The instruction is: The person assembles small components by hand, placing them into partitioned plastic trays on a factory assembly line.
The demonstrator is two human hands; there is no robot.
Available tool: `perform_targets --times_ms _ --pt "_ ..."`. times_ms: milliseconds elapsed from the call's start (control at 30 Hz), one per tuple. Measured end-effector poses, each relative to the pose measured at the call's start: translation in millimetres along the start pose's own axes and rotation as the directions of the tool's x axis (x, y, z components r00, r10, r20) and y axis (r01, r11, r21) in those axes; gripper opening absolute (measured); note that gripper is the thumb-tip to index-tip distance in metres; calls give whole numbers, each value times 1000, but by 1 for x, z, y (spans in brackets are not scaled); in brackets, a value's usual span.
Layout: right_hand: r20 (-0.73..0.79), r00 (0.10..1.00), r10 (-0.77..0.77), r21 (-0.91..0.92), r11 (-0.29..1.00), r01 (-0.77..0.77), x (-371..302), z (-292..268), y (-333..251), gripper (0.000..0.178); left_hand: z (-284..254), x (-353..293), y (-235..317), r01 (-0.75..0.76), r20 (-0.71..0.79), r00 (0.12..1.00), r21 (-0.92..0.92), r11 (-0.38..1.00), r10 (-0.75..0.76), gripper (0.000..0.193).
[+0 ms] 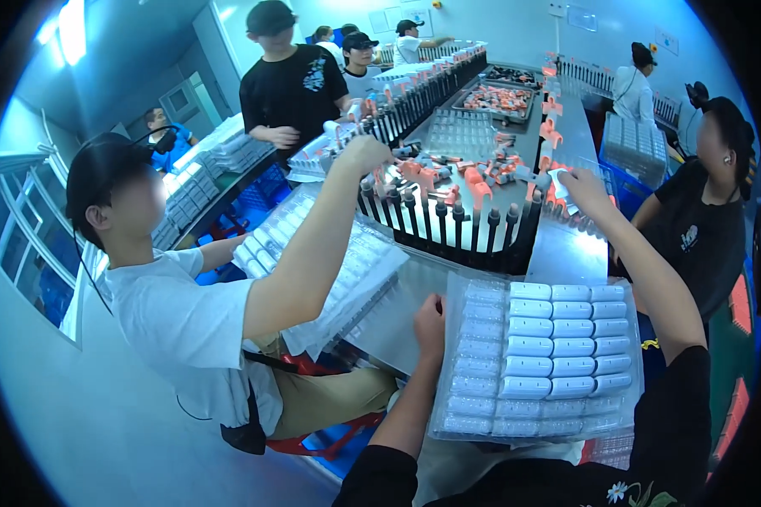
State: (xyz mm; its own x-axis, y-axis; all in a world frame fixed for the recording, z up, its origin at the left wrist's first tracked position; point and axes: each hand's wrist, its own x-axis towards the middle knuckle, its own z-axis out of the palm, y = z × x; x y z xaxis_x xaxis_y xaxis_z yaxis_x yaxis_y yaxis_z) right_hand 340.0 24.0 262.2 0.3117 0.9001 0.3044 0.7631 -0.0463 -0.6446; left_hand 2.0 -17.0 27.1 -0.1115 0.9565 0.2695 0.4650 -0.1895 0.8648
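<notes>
In front of me lies a clear plastic blister tray (473,355), with rows of white rounded casings (551,344) in its middle and right pockets. Transparent pockets show along its left side and near edge. My left hand (431,319) is closed beside the tray's far left edge; what its fingers hold, if anything, is hidden. Stretched far forward, my right hand (582,191) has its fingers closed near orange and grey parts (555,196) at the right corner of the black-post rack (492,232). Whatever lies between those fingertips is too small to make out.
Left of me, a co-worker in a white shirt (177,304) reaches over the rack, beside another tray of white casings (330,262). Loose orange and grey parts (435,173) lie inside the rack. A person in black (698,211) sits at the right. More people work behind.
</notes>
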Motion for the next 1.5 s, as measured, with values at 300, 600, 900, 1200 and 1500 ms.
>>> perform_targets --times_ms 300,600,900,1200,1500 --pt "27 936 -351 -443 835 326 15 63 -74 46 6 -3 2 -27 7 1000 8 1000 27 30" --pt "-73 843 -533 -392 793 467 -10 -3 -35 44 2 4 14 -10 -1 1000 4 1000 10 32" --pt "517 683 -516 -413 548 727 26 65 -111 49 1 -6 -3 -47 -25 999 -12 999 47 32" --pt "533 631 -564 -495 396 773 39 125 -154 44 -4 -1 7 56 -22 998 21 998 -56 30" --pt "685 652 -325 -422 551 720 110 167 -216 58 6 -1 0 -27 -23 999 37 999 28 32"
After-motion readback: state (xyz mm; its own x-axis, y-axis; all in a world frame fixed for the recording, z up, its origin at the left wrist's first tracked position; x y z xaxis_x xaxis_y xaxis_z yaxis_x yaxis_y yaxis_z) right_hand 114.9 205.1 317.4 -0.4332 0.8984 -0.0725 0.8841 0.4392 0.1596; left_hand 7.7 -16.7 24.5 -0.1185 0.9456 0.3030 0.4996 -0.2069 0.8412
